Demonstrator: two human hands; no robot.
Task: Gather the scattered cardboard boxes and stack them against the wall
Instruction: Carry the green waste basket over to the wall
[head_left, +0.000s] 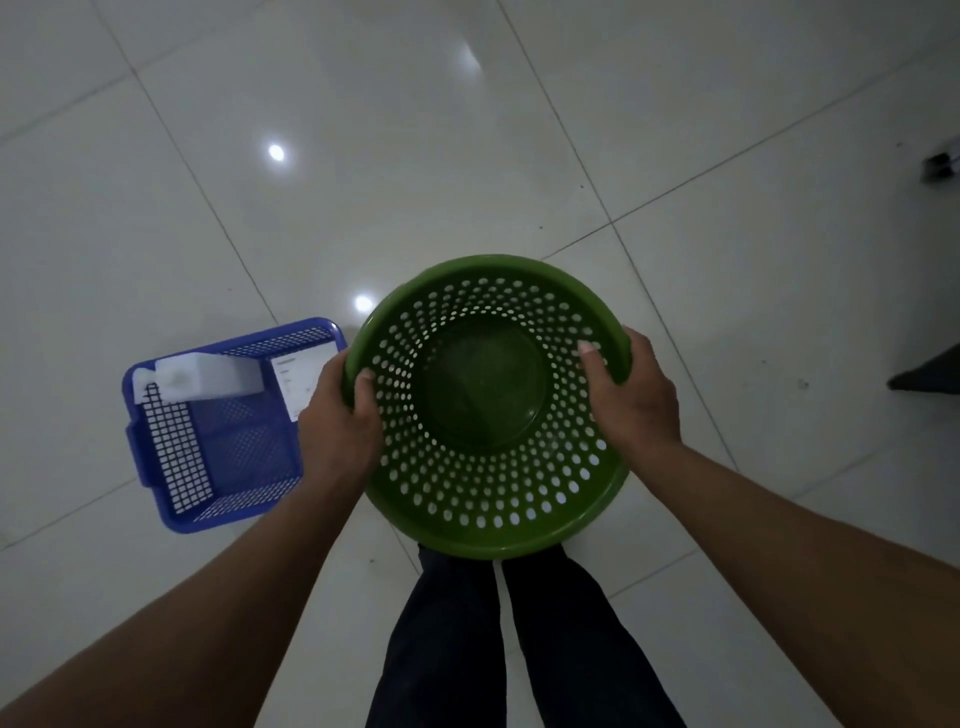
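I hold a round green perforated plastic basket (485, 499) in front of my legs, above the tiled floor. My left hand (340, 415) grips its left rim with the thumb inside. My right hand (631, 392) grips the right rim the same way. The green basket has nothing in it. No cardboard box is in view.
A blue square mesh basket (171, 447) stands on the floor at my left, with a white foam block (208, 376) and a white paper sheet (298, 376) inside. Glossy white floor tiles (467, 156) stretch ahead. Dark objects sit at the right edge (927, 376) and upper right (940, 163).
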